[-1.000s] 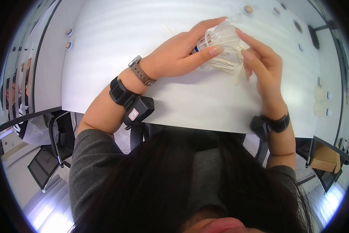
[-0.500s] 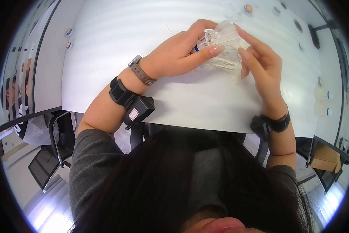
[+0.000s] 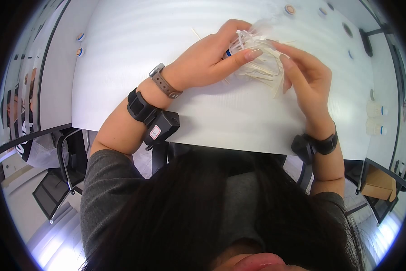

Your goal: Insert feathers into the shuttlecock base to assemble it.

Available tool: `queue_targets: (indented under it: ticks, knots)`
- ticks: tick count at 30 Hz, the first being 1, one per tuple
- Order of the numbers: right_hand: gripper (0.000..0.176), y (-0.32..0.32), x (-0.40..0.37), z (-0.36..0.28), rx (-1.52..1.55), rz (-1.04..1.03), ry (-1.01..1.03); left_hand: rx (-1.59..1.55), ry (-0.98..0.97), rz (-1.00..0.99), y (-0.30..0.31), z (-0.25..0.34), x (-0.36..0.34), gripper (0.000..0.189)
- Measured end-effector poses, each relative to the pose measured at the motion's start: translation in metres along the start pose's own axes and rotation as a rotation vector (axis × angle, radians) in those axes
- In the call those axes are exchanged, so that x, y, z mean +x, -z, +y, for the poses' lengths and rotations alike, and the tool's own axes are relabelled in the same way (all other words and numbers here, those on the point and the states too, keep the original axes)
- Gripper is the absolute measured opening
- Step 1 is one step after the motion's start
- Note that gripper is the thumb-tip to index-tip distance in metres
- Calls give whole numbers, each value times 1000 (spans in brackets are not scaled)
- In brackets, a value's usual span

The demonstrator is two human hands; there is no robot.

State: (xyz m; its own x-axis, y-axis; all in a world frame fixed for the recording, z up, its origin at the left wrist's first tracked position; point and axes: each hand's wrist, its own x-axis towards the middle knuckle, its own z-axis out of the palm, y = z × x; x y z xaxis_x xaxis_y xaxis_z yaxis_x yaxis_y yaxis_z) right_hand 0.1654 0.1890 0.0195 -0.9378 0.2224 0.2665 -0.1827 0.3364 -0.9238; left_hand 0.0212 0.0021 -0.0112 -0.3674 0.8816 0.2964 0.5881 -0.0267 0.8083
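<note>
White feathers make up the shuttlecock (image 3: 247, 39), which sits above the far middle of the desk (image 3: 135, 58), its blue-banded base tucked into the left hand (image 3: 203, 63). That hand's fingers are closed around it, with the thumb laid along the near side of the feather skirt. The right hand (image 3: 307, 83) comes in from the other side; its fingers (image 3: 282, 58) are loosely bent and their tips touch the feathers, though I cannot tell whether they pinch one. Just under both hands, a small heap of loose feathers (image 3: 262, 72) lies on the desk.

Each wrist carries a black strapped device (image 3: 157, 123), and the left one also wears a watch (image 3: 165, 84). At the right edge of the desk, well apart from the hands, 2 more shuttlecocks (image 3: 374, 109) lie side by side. A round cork base (image 3: 289, 10) rests near the far edge, and 2 small round pieces (image 3: 80, 45) sit at the left edge.
</note>
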Motion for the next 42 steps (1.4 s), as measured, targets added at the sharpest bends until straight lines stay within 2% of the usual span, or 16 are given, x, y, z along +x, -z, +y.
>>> queue_targets:
  ticks: [6,13,19,28,36,42]
  knots:
    - [30,1,0,1,-41,-10,62,13,32,-35,1,1,0,50]
    - [43,0,0,3,-63,13,87,25,40,-56,3,3,0,51]
    - [41,0,0,4,-61,24,65,29,18,-51,2,1,0,50]
    - [34,-4,1,3,90,3,-102,4,3,-62,2,-1,-1,50]
    - [27,-3,1,4,83,20,-83,39,24,-66,1,1,1,52]
    - [24,-4,0,1,-138,48,37,68,5,-41,0,1,1,53]
